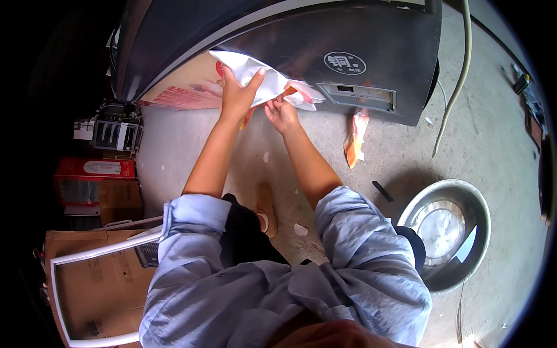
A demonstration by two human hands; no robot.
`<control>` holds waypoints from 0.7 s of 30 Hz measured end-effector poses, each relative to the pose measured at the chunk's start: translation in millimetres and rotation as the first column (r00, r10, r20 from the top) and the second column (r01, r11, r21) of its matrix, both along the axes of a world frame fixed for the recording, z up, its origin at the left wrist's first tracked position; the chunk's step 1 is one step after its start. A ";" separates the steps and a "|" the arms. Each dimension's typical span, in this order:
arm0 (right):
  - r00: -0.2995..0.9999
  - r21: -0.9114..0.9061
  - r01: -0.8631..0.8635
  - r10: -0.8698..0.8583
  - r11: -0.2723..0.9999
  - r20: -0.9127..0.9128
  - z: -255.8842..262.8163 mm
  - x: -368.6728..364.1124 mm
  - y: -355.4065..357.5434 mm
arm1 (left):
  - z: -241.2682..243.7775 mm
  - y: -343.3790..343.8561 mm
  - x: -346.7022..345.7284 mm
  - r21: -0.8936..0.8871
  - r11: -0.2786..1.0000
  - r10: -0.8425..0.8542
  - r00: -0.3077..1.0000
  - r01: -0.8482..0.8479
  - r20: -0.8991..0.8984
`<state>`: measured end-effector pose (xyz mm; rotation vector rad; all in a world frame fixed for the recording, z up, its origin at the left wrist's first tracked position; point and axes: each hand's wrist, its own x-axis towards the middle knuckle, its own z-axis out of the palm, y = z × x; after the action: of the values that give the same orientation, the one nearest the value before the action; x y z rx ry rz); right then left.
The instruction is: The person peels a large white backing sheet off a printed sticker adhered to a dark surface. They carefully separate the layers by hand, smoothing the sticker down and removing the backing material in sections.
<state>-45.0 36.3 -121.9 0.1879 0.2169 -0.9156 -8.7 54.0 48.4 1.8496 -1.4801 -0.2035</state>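
A large dark appliance cabinet (278, 48), with a badge and a small control panel (357, 96), spans the top of the view. Part of its front bears a printed orange and red sticker (187, 89). Before it, my left hand (239, 93) grips a partly peeled sheet with a white back (261, 76), thumb on the white side. Close by on the right, my right hand (282, 114) has its fingertips at the sheet's lower edge, beside a crumpled, folded strip of it (302, 93); its exact grip is partly hidden.
A torn strip of sticker (357, 139) hangs or lies below the control panel. A metal basin (441, 232) stands on the concrete floor at right, near a black strip (382, 191). Cartons (98, 187) and a white-framed panel (104, 252) are at left. A hose (461, 82) hangs at upper right.
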 end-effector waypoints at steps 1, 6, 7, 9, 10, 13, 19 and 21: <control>0.999 0.002 0.001 -0.001 1.000 -0.043 -1.5 -4.8 1.4 | -3.0 -2.0 -2.5 -0.044 0.998 0.033 0.998 -0.035 -0.044; 0.937 -0.029 -0.151 0.133 0.988 -0.324 -11.2 -19.3 5.8 | 0.2 21.7 8.3 -0.268 0.950 0.034 0.904 -0.162 -0.426; 0.932 -0.047 -0.157 0.132 0.986 -0.337 -13.8 -15.7 7.1 | 1.7 26.8 13.6 -0.307 0.936 0.002 0.876 -0.171 -0.483; 0.918 -0.084 -0.172 0.129 0.981 -0.375 -18.4 -8.4 8.9 | 6.8 32.7 22.7 -0.331 0.943 -0.174 0.796 -0.035 -0.580; 0.905 -0.096 -0.168 0.115 0.981 -0.409 -20.5 -4.2 11.8 | 11.3 39.7 28.3 -0.317 0.946 -0.269 0.705 0.066 -0.656; 0.895 -0.107 -0.083 0.027 0.991 -0.446 -33.0 14.9 16.5 | 27.3 57.2 26.4 -0.300 0.932 -0.359 0.383 0.205 -0.851; 0.917 -0.110 0.049 -0.089 0.993 -0.389 -50.2 55.2 11.3 | 7.0 35.1 38.7 -0.344 0.926 -0.377 0.314 0.158 -0.871; 0.873 -0.231 0.079 -0.179 0.970 -0.454 -62.7 59.9 4.2 | -3.9 25.7 32.9 -0.318 0.929 -0.364 0.313 0.190 -0.877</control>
<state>15.0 40.5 -184.6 -0.2233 0.5661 -1.1035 24.2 79.7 44.5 0.9244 -0.8739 -1.1005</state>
